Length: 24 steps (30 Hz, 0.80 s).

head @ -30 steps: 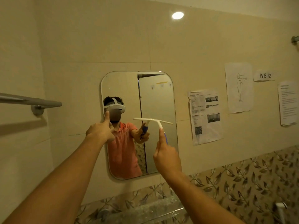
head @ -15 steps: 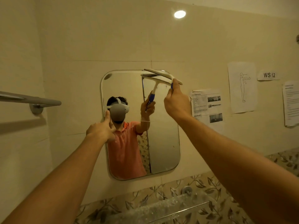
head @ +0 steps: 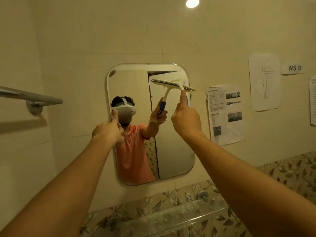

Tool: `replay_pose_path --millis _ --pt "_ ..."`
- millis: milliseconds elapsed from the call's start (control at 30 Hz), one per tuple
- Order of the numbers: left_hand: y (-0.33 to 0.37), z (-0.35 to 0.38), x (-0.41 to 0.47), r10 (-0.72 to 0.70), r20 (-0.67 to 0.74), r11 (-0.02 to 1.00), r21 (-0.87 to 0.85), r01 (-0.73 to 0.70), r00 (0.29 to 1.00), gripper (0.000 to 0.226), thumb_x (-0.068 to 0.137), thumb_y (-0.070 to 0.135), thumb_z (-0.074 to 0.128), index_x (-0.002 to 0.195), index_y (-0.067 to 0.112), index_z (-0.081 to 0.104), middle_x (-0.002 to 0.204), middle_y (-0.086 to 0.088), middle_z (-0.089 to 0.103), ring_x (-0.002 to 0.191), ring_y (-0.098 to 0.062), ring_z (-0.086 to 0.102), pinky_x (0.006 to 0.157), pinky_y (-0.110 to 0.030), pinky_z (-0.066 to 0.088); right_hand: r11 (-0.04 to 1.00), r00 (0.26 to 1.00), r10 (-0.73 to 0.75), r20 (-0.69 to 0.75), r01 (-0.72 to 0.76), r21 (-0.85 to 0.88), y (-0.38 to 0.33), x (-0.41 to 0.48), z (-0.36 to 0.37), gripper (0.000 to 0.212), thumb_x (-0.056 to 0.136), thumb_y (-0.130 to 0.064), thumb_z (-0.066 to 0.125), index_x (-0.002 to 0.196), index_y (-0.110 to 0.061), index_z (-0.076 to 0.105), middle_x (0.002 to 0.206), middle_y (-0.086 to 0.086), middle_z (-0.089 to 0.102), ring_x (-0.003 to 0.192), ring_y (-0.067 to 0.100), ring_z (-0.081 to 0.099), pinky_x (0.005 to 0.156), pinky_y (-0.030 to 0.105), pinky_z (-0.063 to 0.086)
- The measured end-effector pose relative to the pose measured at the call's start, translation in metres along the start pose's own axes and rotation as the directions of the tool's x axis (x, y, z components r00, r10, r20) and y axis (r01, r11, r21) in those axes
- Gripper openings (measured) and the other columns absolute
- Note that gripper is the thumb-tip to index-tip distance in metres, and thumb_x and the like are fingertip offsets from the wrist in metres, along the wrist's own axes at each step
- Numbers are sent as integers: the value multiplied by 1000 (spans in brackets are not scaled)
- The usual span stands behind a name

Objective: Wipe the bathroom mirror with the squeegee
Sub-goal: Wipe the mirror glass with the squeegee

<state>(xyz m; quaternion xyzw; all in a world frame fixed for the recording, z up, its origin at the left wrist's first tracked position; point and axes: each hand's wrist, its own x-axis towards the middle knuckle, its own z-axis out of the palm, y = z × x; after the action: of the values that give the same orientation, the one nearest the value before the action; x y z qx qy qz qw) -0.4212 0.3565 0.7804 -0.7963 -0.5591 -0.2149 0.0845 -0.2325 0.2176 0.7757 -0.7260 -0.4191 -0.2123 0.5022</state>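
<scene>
A rounded rectangular mirror (head: pixel 172 151) hangs on the beige tiled wall. My right hand (head: pixel 186 119) grips the squeegee's blue handle, index finger stretched up along its white neck. The squeegee (head: pixel 172 84) has its white blade pressed flat on the mirror's upper right part, slightly tilted, its right end past the mirror's edge. My left hand (head: pixel 108 130) holds the mirror's left edge, thumb up against the glass. The mirror reflects a person in an orange shirt wearing a headset.
A metal towel bar (head: pixel 34 98) sticks out from the wall at left. Paper sheets (head: pixel 225 115) and a "WS 12" label (head: pixel 294 67) hang right of the mirror. A glass shelf (head: pixel 179 212) sits below it over leaf-patterned tiles.
The squeegee rose from mid-mirror to the top edge, then came down a little along the right side. My left hand stayed on the mirror's left edge.
</scene>
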Motion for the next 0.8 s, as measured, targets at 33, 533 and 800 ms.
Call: replay_pose_path --millis 33,533,800 --pt "-1 0 1 4 4 1000 10 -4 1000 109 86 26 62 155 33 -23 106 -15 58 96 -31 56 85 -40 52 1000 1000 3 4 -3 0 2 -7 2 73 108 -21 43 162 -32 -5 74 5 55 61 16 57 54 32 54" --pt "-2 9 1 24 -24 1000 18 -23 999 105 90 36 60 155 33 -23 114 -19 59 105 -35 58 88 -43 54 996 994 94 59 -94 5 30 -89 44 71 109 -24 36 161 -33 -11 69 1 49 56 12 49 45 25 36" --pt "-2 8 -3 21 -12 999 28 -21 1000 102 93 36 58 154 33 -24 114 -18 60 102 -33 58 89 -43 54 988 982 143 125 -149 39 39 -110 54 72 109 -26 35 160 -36 -15 73 3 55 57 12 50 49 26 40"
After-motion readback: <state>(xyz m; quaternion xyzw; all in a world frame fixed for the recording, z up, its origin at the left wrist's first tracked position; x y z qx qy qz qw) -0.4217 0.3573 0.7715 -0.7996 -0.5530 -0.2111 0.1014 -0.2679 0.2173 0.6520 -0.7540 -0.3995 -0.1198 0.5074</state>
